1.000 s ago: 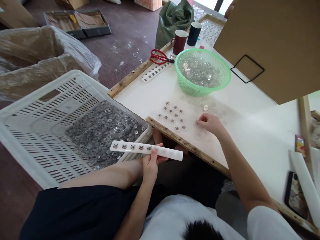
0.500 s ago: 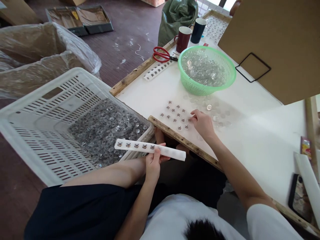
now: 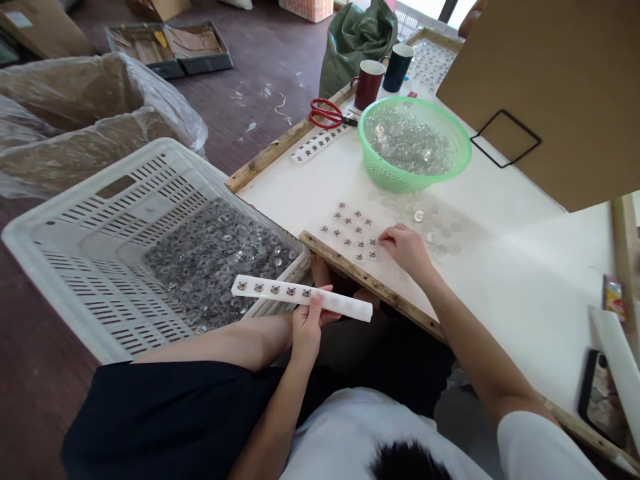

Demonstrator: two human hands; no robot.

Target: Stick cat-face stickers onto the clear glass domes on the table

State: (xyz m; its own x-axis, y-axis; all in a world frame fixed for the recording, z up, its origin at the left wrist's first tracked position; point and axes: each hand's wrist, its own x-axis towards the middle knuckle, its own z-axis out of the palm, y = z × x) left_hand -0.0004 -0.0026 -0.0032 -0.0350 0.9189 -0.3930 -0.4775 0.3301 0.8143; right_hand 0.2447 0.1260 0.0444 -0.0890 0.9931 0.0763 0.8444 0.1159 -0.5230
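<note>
My left hand (image 3: 309, 323) is closed around a white rolled sticker strip (image 3: 270, 289) printed with a row of small cat faces, held over my lap off the table's edge. On the white tabletop, my right hand (image 3: 407, 250) has its fingers curled together. Its fingertips press at the edge of a small cat-face disc (image 3: 373, 242), the rightmost in a cluster of several such discs (image 3: 358, 230). Loose clear discs (image 3: 435, 238) are scattered beyond that hand. A green plastic colander (image 3: 415, 177) full of clear discs stands farther back.
At my left, a white slotted crate (image 3: 90, 240) holds many clear pieces. A wooden rim (image 3: 370, 283) edges the table. Red-handled scissors (image 3: 327, 113), another cat-face strip (image 3: 313, 148) and two mugs (image 3: 369, 83) sit at the back. Cardboard (image 3: 550, 80) overhangs the right; a phone (image 3: 603, 393) lies below it.
My right hand has slid slightly left, and the cat-face discs by its fingertips have shifted left, closer to the others. My left hand keeps the sticker strip almost still. The view has tilted slightly.
</note>
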